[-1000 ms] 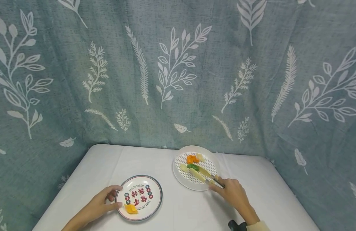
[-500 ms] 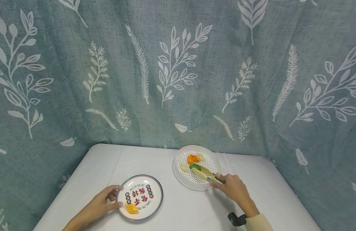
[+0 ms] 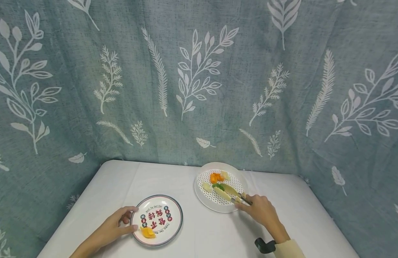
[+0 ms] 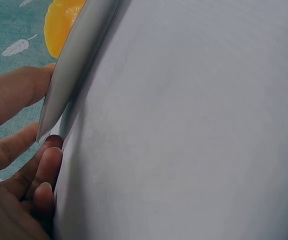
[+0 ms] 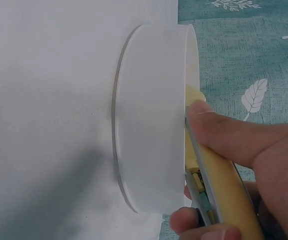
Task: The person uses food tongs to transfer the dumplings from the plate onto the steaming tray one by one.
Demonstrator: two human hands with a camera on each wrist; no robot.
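My left hand holds the left rim of a round white plate with red characters, thumb and forefinger on its edge. On that plate lies a yellow food-like piece. Farther right, my right hand grips tongs with pale yellow tips, reaching into a white round container with a perforated floor. A green piece sits at the tips, partly covered by them; whether it is pinched cannot be told. In the right wrist view the container's wall hides the tips.
Inside the container are orange pieces and pale pieces. A white cloth covers the table. Behind it hangs a blue-green leaf-patterned curtain. A dark band sits on my right wrist.
My right hand and the tongs have shifted slightly to the right, and less of the green piece shows at the tips now. The left hand stays on the plate.
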